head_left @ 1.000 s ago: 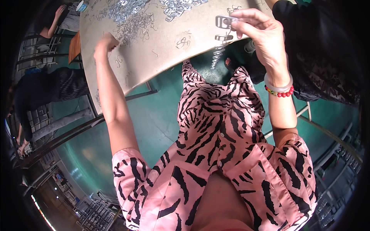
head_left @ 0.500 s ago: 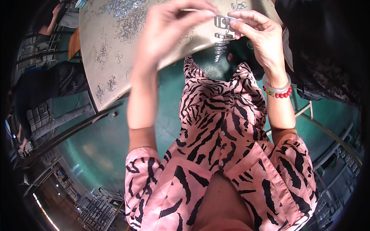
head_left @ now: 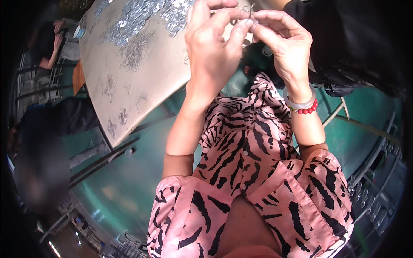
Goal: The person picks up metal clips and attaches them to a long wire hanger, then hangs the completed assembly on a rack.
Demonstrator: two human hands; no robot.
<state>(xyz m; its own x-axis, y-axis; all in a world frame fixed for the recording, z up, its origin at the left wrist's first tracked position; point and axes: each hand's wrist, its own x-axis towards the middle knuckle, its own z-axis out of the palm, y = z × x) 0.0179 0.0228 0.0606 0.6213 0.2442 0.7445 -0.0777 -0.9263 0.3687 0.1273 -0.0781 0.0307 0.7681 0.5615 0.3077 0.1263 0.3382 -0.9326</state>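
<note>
small metal part (head_left: 251, 13) (seemingly wire), pinched between both hands

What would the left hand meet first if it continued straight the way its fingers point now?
Probably the right hand: the left hand points its fingertips toward it, and both pinch a small metal piece between them, above the table. Depth is unclear.

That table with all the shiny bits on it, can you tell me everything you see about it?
The table has a pale beige top that looks smooth, with a rounded corner near the person. Heaps of small silvery metal pieces cover its far part, and thinner clusters of little wire-like bits lie scattered toward the near edge. Dark metal bars run beneath it, above a green floor. The person's left hand and right hand meet above its near edge, pinching something tiny; whether they touch the top cannot be told.
</note>
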